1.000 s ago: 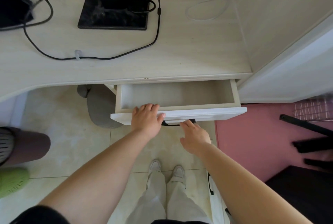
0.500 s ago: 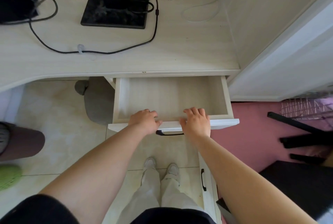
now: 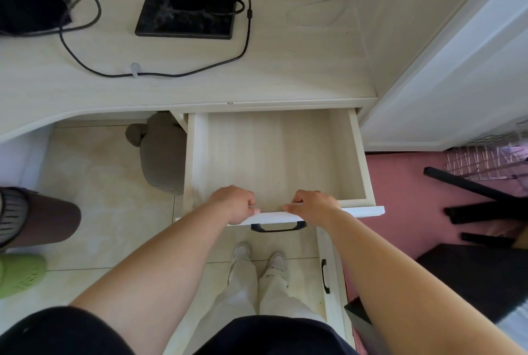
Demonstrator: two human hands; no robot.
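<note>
A pale wooden drawer point(image 3: 360, 154) stands pulled far out from under the desk point(image 3: 257, 75), and nothing lies inside it. My left hand point(image 3: 233, 203) grips the top edge of the drawer's white front panel, fingers curled over into the drawer. My right hand point(image 3: 314, 203) grips the same edge a little to the right. The black drawer handle point(image 3: 277, 227) shows below and between my hands, untouched.
A black monitor stand point(image 3: 187, 12) and black cables point(image 3: 160, 73) lie on the desk, with a white cable point(image 3: 317, 0) at the back right. A grey object point(image 3: 163, 154) sits under the desk. Another person's leg point(image 3: 43, 217) and green shoe point(image 3: 20, 274) are at left. Lower drawer front point(image 3: 328, 277) below.
The drawer has come much farther out. My right hand left the handle and now grips the front panel's top edge beside my left hand.
</note>
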